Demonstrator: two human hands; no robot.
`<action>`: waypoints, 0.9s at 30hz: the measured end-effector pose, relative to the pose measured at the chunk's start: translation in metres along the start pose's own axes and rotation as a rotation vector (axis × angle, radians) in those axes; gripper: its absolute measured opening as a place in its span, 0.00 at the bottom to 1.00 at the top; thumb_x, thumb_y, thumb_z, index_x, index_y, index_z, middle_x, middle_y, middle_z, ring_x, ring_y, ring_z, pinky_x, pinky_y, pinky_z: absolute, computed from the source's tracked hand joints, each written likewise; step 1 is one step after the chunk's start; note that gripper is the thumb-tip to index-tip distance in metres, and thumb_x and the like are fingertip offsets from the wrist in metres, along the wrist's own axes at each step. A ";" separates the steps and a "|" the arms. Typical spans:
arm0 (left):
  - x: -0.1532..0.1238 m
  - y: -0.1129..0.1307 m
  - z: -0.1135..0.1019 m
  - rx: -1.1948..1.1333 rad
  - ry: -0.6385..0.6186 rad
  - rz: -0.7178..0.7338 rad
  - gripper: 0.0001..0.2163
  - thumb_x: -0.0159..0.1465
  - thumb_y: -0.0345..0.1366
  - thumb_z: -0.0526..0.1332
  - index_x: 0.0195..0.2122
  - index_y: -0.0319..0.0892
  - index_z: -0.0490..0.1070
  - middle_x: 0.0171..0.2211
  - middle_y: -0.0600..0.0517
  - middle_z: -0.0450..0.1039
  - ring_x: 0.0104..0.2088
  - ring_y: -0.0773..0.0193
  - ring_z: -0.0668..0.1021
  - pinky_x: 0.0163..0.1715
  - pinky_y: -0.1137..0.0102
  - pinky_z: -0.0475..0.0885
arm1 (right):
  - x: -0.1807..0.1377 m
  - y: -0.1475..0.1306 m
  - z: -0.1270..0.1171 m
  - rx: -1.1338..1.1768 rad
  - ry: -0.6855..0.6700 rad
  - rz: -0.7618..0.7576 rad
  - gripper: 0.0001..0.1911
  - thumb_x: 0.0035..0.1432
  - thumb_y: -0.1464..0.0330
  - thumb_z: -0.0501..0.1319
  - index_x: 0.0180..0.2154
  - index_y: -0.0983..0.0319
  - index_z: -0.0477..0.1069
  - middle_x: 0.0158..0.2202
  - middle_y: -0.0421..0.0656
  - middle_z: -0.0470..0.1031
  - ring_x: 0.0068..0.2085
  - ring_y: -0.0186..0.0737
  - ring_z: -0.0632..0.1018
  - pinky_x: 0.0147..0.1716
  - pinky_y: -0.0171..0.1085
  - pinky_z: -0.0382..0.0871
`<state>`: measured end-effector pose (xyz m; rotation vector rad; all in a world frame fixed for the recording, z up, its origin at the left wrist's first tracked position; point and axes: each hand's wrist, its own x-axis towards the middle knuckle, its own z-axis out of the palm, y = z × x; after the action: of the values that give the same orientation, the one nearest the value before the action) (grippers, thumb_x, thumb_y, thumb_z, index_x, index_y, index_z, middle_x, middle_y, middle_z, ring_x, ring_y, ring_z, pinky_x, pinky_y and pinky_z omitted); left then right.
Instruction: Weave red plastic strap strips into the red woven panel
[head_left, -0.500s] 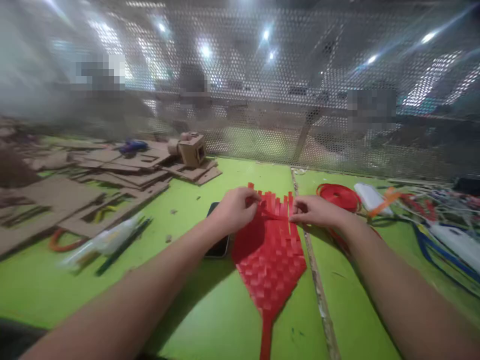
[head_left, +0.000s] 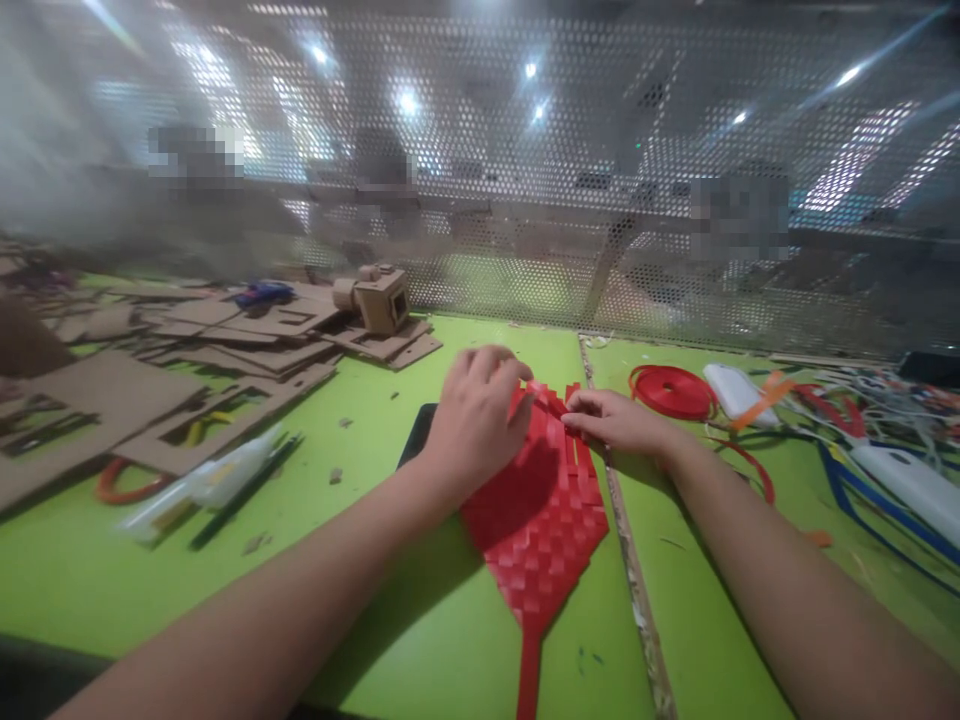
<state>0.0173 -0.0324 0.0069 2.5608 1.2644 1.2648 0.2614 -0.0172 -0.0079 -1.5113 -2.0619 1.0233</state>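
Observation:
A red woven piece (head_left: 536,530) made of flat strips lies on the green table, its lower end narrowing to a single long strip (head_left: 529,670). My left hand (head_left: 480,415) is over its upper left, with thumb and forefinger closed on a red strip (head_left: 537,386) near the top edge. From the right, my right hand (head_left: 611,420) pinches a red strip at the upper right edge, where loose strip ends (head_left: 573,390) stick out. Part of the weave is hidden under my left hand. A dark phone (head_left: 415,436) shows partly behind that hand.
Cardboard sheets (head_left: 225,350) and a cardboard box model (head_left: 383,300) lie at the left, near a clear plastic packet (head_left: 202,485). At the right are a red strip coil (head_left: 673,391), a white device (head_left: 739,394) and tangled cables. A perforated metal screen (head_left: 517,220) stands behind.
My left hand has lifted and turned over the top of the weave, covering more of it. My right hand has shifted slightly left along the upper edge.

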 end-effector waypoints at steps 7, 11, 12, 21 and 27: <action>-0.011 0.022 0.041 -0.195 -0.557 -0.321 0.09 0.64 0.42 0.62 0.35 0.44 0.78 0.30 0.49 0.79 0.31 0.57 0.78 0.28 0.66 0.67 | 0.005 0.006 0.004 0.054 0.040 0.025 0.16 0.65 0.55 0.60 0.33 0.60 0.69 0.30 0.42 0.75 0.30 0.38 0.75 0.32 0.37 0.68; -0.008 0.022 0.055 -0.123 -0.545 -0.432 0.15 0.61 0.49 0.65 0.37 0.42 0.75 0.34 0.46 0.80 0.34 0.53 0.80 0.27 0.66 0.67 | 0.007 0.009 0.003 0.065 0.035 0.022 0.15 0.67 0.57 0.57 0.33 0.60 0.70 0.31 0.42 0.77 0.32 0.38 0.77 0.36 0.38 0.70; -0.006 0.021 0.056 -0.109 -0.544 -0.452 0.16 0.60 0.50 0.65 0.38 0.42 0.74 0.35 0.45 0.80 0.35 0.52 0.80 0.27 0.67 0.68 | 0.008 0.010 0.003 0.062 0.036 0.025 0.15 0.68 0.57 0.57 0.34 0.60 0.70 0.31 0.42 0.77 0.32 0.38 0.78 0.36 0.38 0.70; -0.006 0.025 0.056 -0.041 -0.571 -0.386 0.07 0.60 0.42 0.62 0.32 0.44 0.70 0.29 0.47 0.77 0.29 0.56 0.78 0.22 0.68 0.63 | 0.008 0.003 0.005 -0.002 0.097 0.087 0.11 0.68 0.63 0.58 0.32 0.59 0.69 0.30 0.42 0.79 0.32 0.39 0.80 0.34 0.37 0.70; -0.008 0.025 0.056 -0.057 -0.572 -0.382 0.07 0.58 0.41 0.62 0.31 0.44 0.68 0.27 0.48 0.76 0.27 0.57 0.77 0.20 0.68 0.61 | 0.009 0.004 0.007 -0.018 0.116 0.092 0.11 0.68 0.63 0.57 0.32 0.59 0.69 0.29 0.42 0.79 0.32 0.40 0.80 0.35 0.37 0.70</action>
<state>0.0685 -0.0376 -0.0271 2.2369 1.4393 0.4451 0.2563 -0.0105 -0.0168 -1.6484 -1.9423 0.9290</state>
